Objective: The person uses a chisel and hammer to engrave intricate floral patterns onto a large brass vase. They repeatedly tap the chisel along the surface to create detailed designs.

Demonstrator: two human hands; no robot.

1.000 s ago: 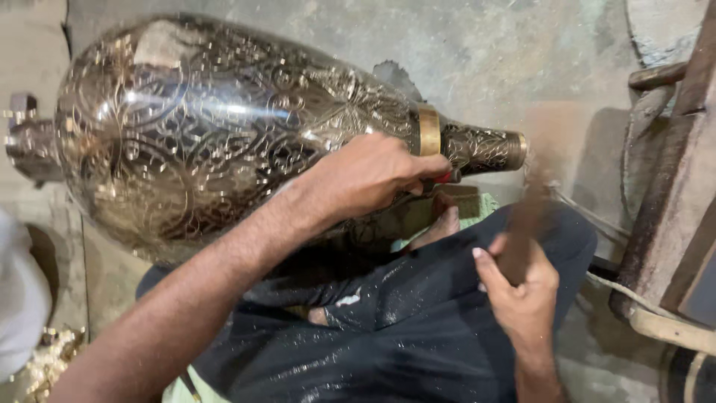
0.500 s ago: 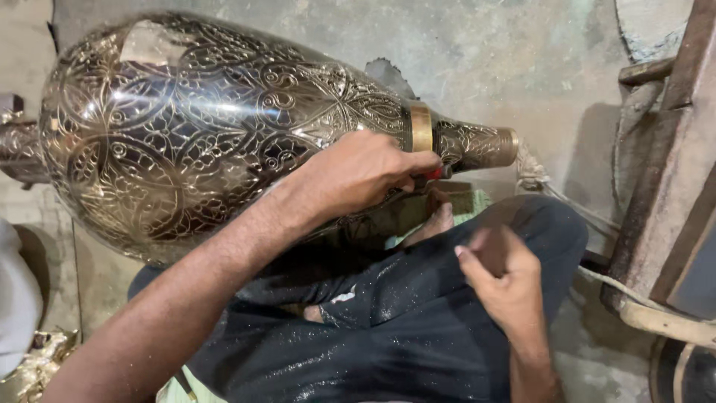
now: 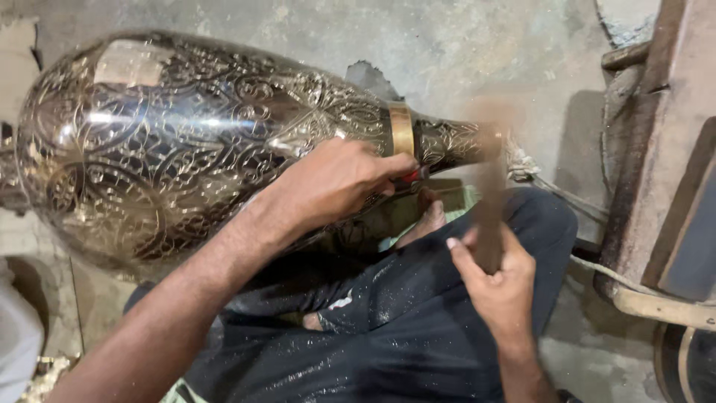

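A large dark metal vase (image 3: 171,142) with engraved gold scrollwork lies on its side across my lap, its narrow neck (image 3: 447,142) with a brass band pointing right. My left hand (image 3: 335,183) rests on the vase's shoulder near the band, pinching a small red-tipped tool (image 3: 410,177) against the metal. My right hand (image 3: 496,280) grips the wooden handle of a hammer (image 3: 488,201), which is raised and motion-blurred in front of the neck.
My legs in dark trousers (image 3: 418,321), speckled with metal dust, are folded under the vase, a bare foot (image 3: 429,216) showing. A wooden frame (image 3: 656,149) stands at the right with a cord (image 3: 567,198) leading to it. The concrete floor (image 3: 447,52) lies behind.
My right hand has swung the hammer down and back up, so it again stands blurred before the vase's neck. My left hand has stayed on the vase with its tool.
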